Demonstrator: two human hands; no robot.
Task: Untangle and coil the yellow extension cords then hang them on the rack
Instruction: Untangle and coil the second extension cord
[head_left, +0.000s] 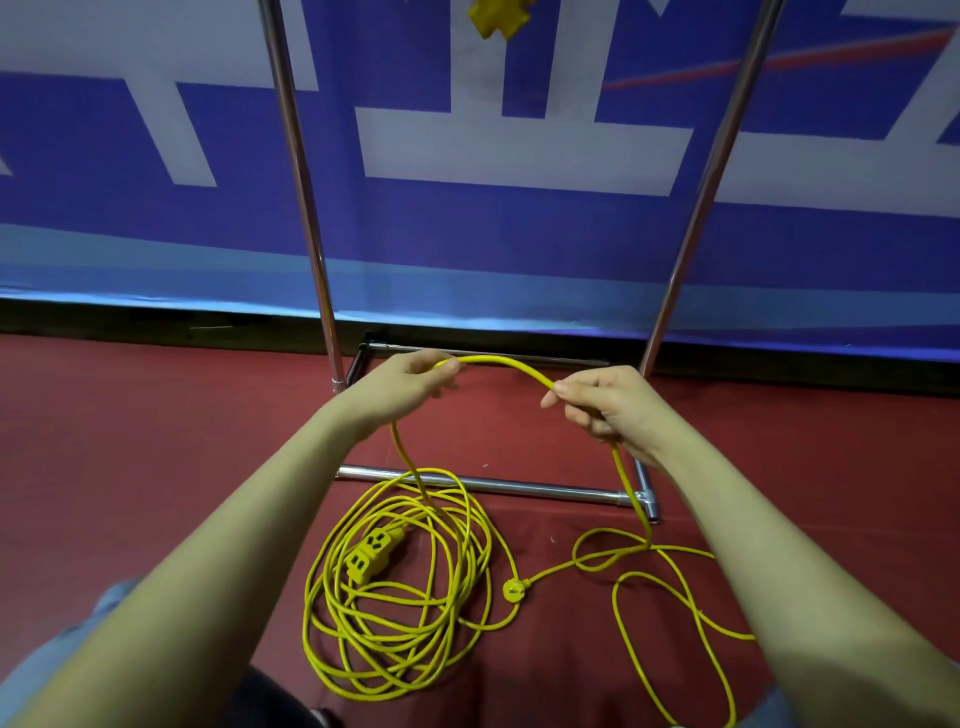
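A span of yellow cord (498, 364) is pinched between left hand (400, 384) and right hand (602, 402), fingers clamped on it. The near floor pile (400, 597) could be dragged tighter if pulled.

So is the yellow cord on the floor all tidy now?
No, messy: the cord lies in loose, crossing loops, and both hands hold one stretch up.
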